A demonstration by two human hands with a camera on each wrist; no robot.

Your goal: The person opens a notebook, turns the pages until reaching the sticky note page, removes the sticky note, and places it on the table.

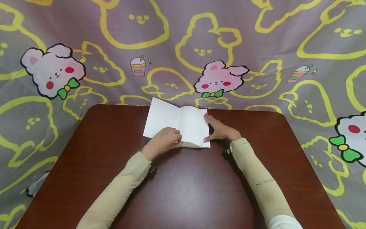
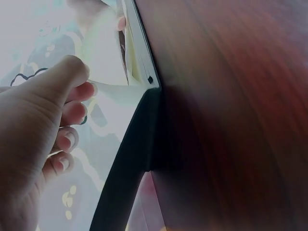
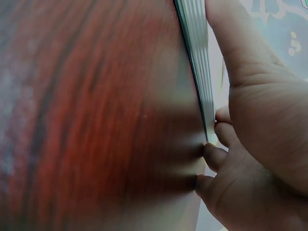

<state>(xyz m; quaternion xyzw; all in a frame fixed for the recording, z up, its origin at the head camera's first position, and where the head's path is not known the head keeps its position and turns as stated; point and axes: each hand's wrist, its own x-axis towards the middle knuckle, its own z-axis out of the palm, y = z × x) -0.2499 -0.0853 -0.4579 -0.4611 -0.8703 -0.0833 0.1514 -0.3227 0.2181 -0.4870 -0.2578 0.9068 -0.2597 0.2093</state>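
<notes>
An open book (image 1: 194,122) with blank white pages lies near the table's far edge. Its left side (image 1: 161,116) tilts up off the tabletop. My left hand (image 1: 164,140) is at the lower edge by the spine. Its thumb and curled fingers pinch a page there; the thumb (image 2: 72,72) covers the pinch point. My right hand (image 1: 221,127) rests at the right edge, fingers and thumb spread apart. Its thumb lies near the lower right corner, and the other fingers touch the side farther up. Page edges (image 3: 199,57) show in the right wrist view.
Reddish-brown wood forms the tabletop (image 1: 183,187). A patterned curtain (image 1: 171,57) hangs close behind and along both sides. Black wrist devices (image 1: 152,171) sit beneath both forearms.
</notes>
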